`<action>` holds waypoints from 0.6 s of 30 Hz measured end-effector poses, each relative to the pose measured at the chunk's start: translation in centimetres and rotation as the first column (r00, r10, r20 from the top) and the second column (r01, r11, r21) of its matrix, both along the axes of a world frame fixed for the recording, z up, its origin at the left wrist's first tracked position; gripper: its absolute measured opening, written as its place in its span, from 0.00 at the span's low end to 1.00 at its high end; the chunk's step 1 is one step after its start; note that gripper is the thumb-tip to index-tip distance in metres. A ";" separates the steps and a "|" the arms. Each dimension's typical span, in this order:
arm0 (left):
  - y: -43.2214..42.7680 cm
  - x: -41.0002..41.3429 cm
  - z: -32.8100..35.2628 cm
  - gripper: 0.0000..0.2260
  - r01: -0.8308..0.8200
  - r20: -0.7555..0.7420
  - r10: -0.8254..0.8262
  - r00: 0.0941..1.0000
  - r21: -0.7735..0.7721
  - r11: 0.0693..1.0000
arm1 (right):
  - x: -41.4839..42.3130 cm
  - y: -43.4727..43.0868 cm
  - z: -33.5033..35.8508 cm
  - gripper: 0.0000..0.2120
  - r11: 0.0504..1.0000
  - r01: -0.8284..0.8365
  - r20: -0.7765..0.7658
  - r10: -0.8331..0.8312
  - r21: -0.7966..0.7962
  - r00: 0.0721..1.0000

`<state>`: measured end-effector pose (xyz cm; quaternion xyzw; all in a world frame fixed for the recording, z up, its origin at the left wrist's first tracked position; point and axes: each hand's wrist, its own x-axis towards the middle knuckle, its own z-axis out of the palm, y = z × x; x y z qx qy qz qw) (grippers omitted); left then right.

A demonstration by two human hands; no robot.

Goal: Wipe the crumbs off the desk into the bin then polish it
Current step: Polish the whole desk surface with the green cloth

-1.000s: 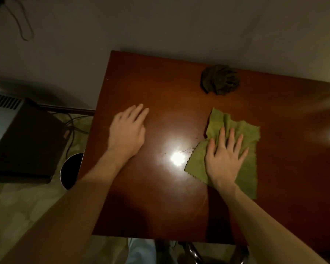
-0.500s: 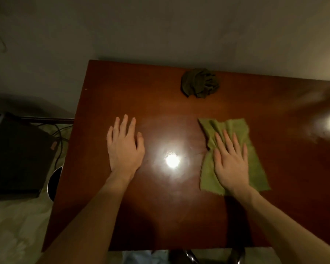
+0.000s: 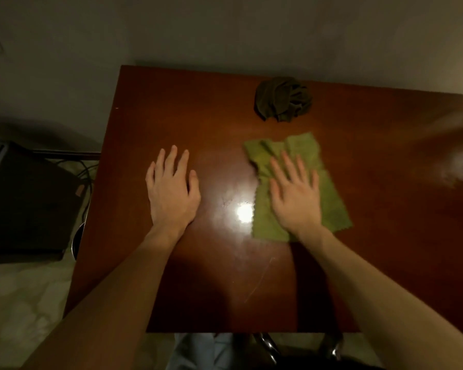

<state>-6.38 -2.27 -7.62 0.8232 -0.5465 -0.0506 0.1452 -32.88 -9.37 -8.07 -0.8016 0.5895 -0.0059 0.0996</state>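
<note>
A dim room holds a glossy reddish-brown desk (image 3: 198, 108) set against a pale wall. The right hand (image 3: 296, 201) lies flat with fingers spread, pressing a light green cloth (image 3: 305, 148) onto the middle of the desk top. The left hand (image 3: 171, 190) rests palm down, fingers straight, on bare wood nearer the left edge. A crumpled dark cloth (image 3: 282, 98) sits by the back edge. A bin (image 3: 75, 241) peeks out below the left edge.

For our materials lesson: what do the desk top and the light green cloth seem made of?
Reddish-brown desk top: likely wood or veneer, glossy varnish; it mirrors a light. Light green flat cloth: probably microfibre, matt; zigzag-cut edges, soft folds.
</note>
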 end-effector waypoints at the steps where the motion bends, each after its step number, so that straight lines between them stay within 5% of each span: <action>1: -0.1 -0.1 0.0 0.24 -0.008 0.003 0.008 1.000 0.001 1.000 | -2.5 -0.3 0.1 0.27 0.998 0.066 -0.004 -0.067 -0.009 0.998; 5: -0.2 -0.5 -0.2 0.23 -0.018 0.073 0.016 0.997 0.035 0.999 | -8.1 5.0 0.6 0.29 0.976 0.217 -0.072 -0.218 -0.022 0.973; 9: -4.3 0.0 1.5 0.19 0.018 0.117 -0.026 0.993 0.074 0.997 | -3.0 9.2 0.5 0.30 0.978 0.210 -0.104 -0.208 0.011 0.973; 13: -11.6 -2.9 2.0 0.27 0.339 -0.015 -0.339 0.941 0.004 0.941 | 1.0 5.2 0.0 0.32 0.909 0.416 -0.082 -0.415 -0.012 0.906; 18: -20.8 -10.0 2.6 0.26 0.624 0.115 -0.625 0.772 0.048 0.780 | 2.8 0.7 -0.3 0.31 0.816 0.575 -0.007 -0.577 -0.061 0.817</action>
